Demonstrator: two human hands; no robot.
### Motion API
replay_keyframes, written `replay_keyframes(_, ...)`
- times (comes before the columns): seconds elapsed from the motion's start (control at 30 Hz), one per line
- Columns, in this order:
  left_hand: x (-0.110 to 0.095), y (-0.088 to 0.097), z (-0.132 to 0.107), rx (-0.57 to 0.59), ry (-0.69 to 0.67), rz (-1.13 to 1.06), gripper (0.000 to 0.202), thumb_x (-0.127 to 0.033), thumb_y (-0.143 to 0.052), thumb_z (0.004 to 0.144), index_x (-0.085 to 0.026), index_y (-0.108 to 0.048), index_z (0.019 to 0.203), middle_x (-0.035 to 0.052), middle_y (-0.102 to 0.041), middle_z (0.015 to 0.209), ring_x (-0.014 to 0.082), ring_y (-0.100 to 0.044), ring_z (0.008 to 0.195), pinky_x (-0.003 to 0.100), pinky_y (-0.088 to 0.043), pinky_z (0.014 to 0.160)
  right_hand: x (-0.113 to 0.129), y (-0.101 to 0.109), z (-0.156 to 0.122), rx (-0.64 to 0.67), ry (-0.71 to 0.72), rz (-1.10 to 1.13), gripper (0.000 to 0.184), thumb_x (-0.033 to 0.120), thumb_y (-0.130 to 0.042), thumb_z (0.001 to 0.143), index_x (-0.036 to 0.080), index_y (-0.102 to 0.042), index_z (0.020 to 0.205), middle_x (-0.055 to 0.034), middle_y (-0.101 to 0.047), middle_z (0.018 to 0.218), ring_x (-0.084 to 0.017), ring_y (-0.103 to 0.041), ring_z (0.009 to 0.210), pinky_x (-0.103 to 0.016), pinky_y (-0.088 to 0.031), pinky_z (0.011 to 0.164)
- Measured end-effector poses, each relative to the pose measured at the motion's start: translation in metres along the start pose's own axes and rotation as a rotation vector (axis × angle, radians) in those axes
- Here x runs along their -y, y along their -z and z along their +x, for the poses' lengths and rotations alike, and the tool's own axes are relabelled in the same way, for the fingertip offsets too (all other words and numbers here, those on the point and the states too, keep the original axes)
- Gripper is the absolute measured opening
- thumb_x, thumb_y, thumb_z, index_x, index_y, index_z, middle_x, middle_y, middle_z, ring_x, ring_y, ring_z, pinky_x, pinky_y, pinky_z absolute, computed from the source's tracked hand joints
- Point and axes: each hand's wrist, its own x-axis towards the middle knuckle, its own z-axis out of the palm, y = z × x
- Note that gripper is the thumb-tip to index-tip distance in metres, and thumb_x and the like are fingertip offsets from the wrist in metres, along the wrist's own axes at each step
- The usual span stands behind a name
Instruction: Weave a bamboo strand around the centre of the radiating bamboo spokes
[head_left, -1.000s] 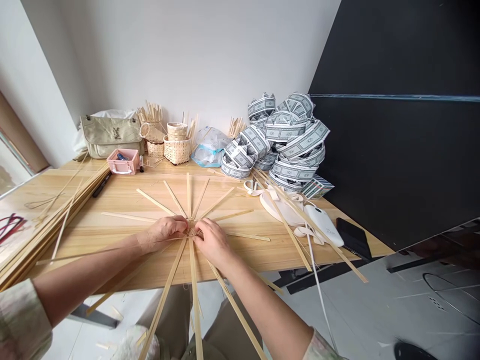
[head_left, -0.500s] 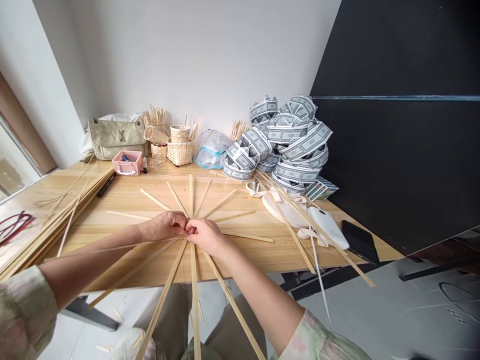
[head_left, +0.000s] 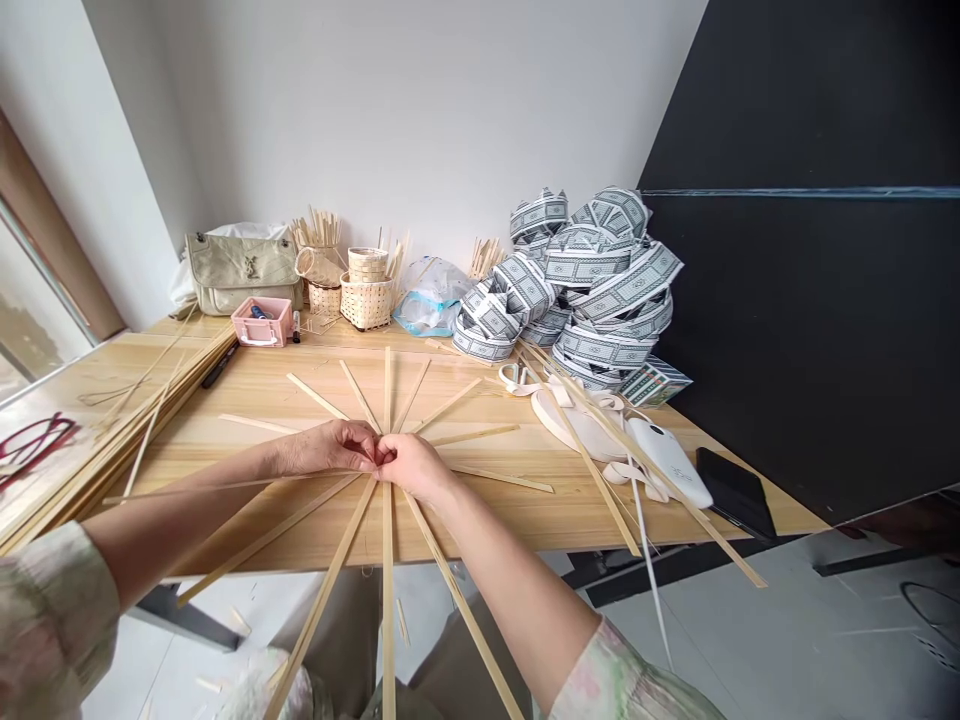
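Flat bamboo strips (head_left: 388, 600) cross in a star on the table, several of them running out past its front edge. Over the crossing point, my left hand (head_left: 334, 448) and my right hand (head_left: 412, 466) meet with fingertips almost touching. Thumb and fingers of the left are pinched together on the strips at the middle. The right hand's fingers are curled closed on the strips there, its back turned up. A thinner strip (head_left: 217, 486) trails out leftward from beneath the hands along my left forearm. My fingers cover the crossing itself.
A bundle of long strips (head_left: 142, 430) lies at left near red glasses (head_left: 34, 445). Woven baskets (head_left: 366, 300), a pink box (head_left: 262, 322) and a handbag (head_left: 244, 272) stand behind. Patterned ribbon rolls (head_left: 592, 280), scissors (head_left: 517, 376) and a black phone (head_left: 735, 492) are at right.
The view has shifted slightly, so the scene sits a little further right. My left fingers have opened their curl slightly into a finer pinch; both hands stay at the crossing.
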Motion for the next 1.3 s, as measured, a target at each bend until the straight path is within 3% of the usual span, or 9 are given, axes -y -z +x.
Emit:
replay_keyframes(0.2,0.002,0.001,-0.003,-0.001,0.004,-0.054,0.022,-0.033,-0.056,0.074,-0.012,-0.060,0.070,0.0041,-0.054,0.082,0.0119,-0.053,0.078,0.023,-0.041,0.075,-0.003,-0.003,-0.001,-0.037,0.021,0.008,0.010,0.015,-0.060,0.052,0.019,-0.053,0.058,0.0084,-0.047,0.053,-0.007,-0.041,0.051,-0.018,-0.029,0.049)
replay_keyframes(0.4,0.004,-0.001,-0.004,0.036,0.011,-0.004,0.016,-0.026,-0.056,0.074,-0.012,-0.064,0.074,0.0060,-0.053,0.089,0.0133,-0.053,0.083,0.024,-0.041,0.078,-0.018,-0.009,0.004,-0.028,0.100,0.245,0.008,0.016,-0.058,0.055,0.018,-0.052,0.060,0.0071,-0.053,0.059,-0.008,-0.048,0.059,-0.019,-0.036,0.058)
replay_keyframes(0.5,0.002,0.001,-0.004,0.080,0.004,0.066,0.008,-0.018,-0.059,0.069,-0.013,-0.063,0.075,0.0045,-0.052,0.090,0.0134,-0.052,0.085,0.023,-0.039,0.080,-0.021,-0.009,0.005,-0.024,0.100,0.361,0.009,0.015,-0.057,0.055,0.018,-0.051,0.060,0.0067,-0.053,0.059,-0.009,-0.050,0.061,-0.021,-0.038,0.061)
replay_keyframes(0.63,-0.005,0.003,-0.002,0.099,0.017,0.249,0.013,-0.007,-0.055,0.066,-0.013,-0.059,0.077,0.0021,-0.051,0.085,0.0114,-0.051,0.079,0.020,-0.040,0.075,-0.018,-0.005,0.001,-0.015,0.088,0.505,0.009,0.016,-0.056,0.056,0.018,-0.050,0.063,0.0058,-0.054,0.060,-0.010,-0.051,0.062,-0.023,-0.039,0.064)
replay_keyframes(0.77,-0.015,0.004,-0.001,0.128,-0.008,0.400,0.010,-0.003,-0.050,0.066,-0.012,-0.055,0.068,0.0032,-0.050,0.082,0.0111,-0.050,0.074,0.019,-0.039,0.069,-0.015,-0.002,-0.002,0.022,0.088,0.573,0.008,0.017,-0.054,0.059,0.018,-0.053,0.066,0.0047,-0.055,0.062,-0.010,-0.050,0.063,-0.024,-0.038,0.066)
replay_keyframes(1.0,-0.019,0.006,0.000,0.123,0.010,0.452,0.013,-0.003,-0.048,0.067,-0.011,-0.051,0.057,0.0039,-0.051,0.078,0.0101,-0.049,0.070,0.017,-0.039,0.064,-0.020,-0.006,0.002,0.023,0.106,0.475,0.006,0.020,-0.057,0.058,0.017,-0.056,0.063,0.0045,-0.055,0.060,-0.009,-0.049,0.060,-0.023,-0.037,0.062)
replay_keyframes(1.3,-0.019,0.007,0.001,0.129,0.018,0.414,0.012,-0.009,-0.050,0.069,-0.011,-0.054,0.058,0.0038,-0.052,0.075,0.0100,-0.051,0.069,0.017,-0.040,0.064,-0.005,-0.008,-0.003,-0.090,0.019,0.098,0.003,0.023,-0.062,0.057,0.022,-0.060,0.059,0.0056,-0.053,0.054,-0.009,-0.045,0.054,-0.021,-0.030,0.052)
